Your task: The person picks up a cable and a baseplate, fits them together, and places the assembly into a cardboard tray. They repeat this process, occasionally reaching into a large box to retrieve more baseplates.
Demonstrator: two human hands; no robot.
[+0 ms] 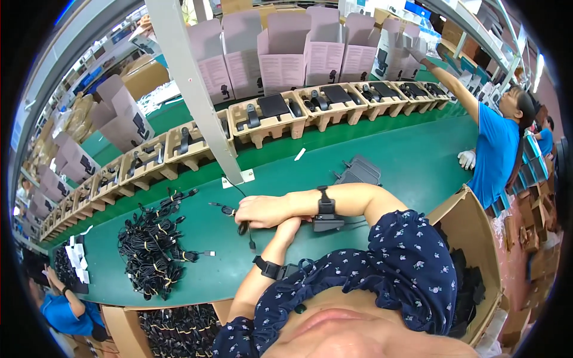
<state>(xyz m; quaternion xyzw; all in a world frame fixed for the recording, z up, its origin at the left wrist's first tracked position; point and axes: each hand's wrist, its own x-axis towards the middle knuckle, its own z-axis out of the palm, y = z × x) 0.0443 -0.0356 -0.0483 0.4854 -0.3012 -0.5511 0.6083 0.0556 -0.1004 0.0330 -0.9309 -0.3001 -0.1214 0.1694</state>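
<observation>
1. A black cable (227, 210) is lying on the green tabletop (412, 149), to the right of a larger heap of cables (152, 241); its coil is showing beside the fingers, and a plug end is hanging out below them.
2. The right hand (261, 212) is covering part of this cable, palm down, its fingers curling over it; whether they are pinching it or only resting on it, I cannot tell.
3. The left hand (289, 229) is passing beneath the right wrist, so its fingers are hiding and I cannot tell their grip.
4. For good handling, I judge, the fingers should be gripping the coil at its middle, leaving the plugs free of strain; uncrossing the wrists would probably be giving both hands more room.
5. A dark grey plastic piece (360, 170) is lying beyond the right forearm, and a white slip (299, 154) is lying nearer the trays.
6. Moulded trays (273, 127) are standing in a row along the far side, holding black parts.
7. Behind them, open pale boxes (285, 67) are bearing fine lines of print and dark product pictures; the lettering is looking too small to read reliably.
8. At the right, a co-worker in blue (498, 149) is holding an arm out toward the boxes.
</observation>
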